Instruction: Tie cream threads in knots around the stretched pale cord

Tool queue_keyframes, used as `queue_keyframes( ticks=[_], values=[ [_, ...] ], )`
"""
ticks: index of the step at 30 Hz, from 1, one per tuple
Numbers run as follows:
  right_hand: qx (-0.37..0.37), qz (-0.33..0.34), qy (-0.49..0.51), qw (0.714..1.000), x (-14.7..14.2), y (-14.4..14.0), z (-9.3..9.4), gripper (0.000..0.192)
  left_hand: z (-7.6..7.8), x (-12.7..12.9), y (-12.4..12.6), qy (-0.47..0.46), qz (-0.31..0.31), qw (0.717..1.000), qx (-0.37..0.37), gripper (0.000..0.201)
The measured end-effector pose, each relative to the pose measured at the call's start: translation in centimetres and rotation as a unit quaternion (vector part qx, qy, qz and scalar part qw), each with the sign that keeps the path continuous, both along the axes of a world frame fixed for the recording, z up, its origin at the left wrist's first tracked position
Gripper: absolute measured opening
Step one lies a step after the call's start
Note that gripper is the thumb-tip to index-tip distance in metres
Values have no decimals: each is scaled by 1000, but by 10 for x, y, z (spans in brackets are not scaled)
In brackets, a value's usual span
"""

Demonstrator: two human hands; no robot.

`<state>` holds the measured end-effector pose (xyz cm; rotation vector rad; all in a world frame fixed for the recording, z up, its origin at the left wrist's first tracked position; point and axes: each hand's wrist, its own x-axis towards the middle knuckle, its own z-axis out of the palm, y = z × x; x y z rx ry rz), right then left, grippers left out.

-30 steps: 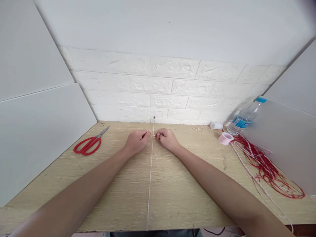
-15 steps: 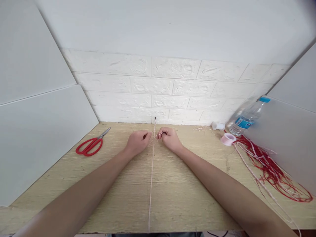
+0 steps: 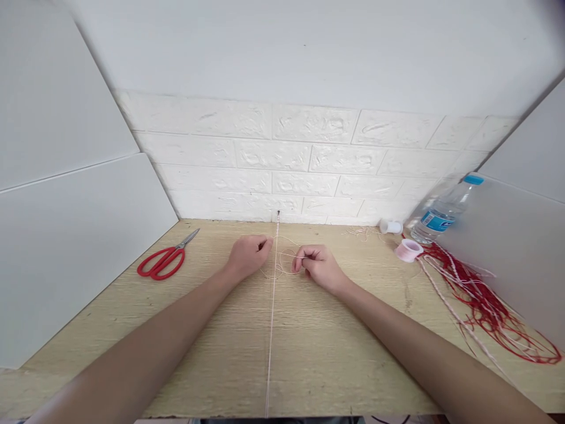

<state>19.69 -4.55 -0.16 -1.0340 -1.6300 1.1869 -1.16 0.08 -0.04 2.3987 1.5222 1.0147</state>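
Note:
A pale cord (image 3: 272, 318) runs taut from a dark hook (image 3: 278, 212) low on the wall to the table's front edge. Its top stretch near the hook looks thicker and knotted. On the cord's left side, my left hand (image 3: 249, 255) is closed, thumb and fingertips pinching thin pale thread right beside it. To the right, my right hand (image 3: 320, 266) has its fingers curled round a thin thread (image 3: 289, 255), which crosses the cord and loops loosely between both hands. The exact grip inside the fingers is hard to see.
Red-handled scissors (image 3: 162, 262) lie to the left. On the right are a pink thread spool (image 3: 408, 250), a white spool (image 3: 391, 227), a water bottle (image 3: 444, 212) and a tangle of red cords (image 3: 489, 312). White panels (image 3: 88, 235) flank the wooden table (image 3: 212, 365).
My right hand has moved right and toward me, away from the taut cord, drawing thread with it. The loop between the hands is wider. My left hand has stayed almost in place.

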Motion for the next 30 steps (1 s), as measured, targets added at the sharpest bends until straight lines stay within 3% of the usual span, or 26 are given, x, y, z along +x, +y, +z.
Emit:
queue_keyframes(
  ticks=[7,10,15,18,22,30],
  values=[
    [11,-45,-35,998,24,-9,13,18,0,-1,1,-11,16,1000,-7,42],
    [-5,3,-63,998,35,-6,26,17,2,-2,1,-22,17,999,-18,43],
    [-105,128,-100,981,54,-4,39,17,3,-2,1,-29,18,999,-23,43],
    [-127,136,-166,968,61,-2,39,27,3,-2,2,-31,17,999,-22,43],
    [-91,65,-290,950,66,0,34,30,3,-2,2,-32,17,999,-25,43],
    [42,43,-395,917,67,2,23,19,2,-2,3,-28,20,999,-27,43]
  ],
)
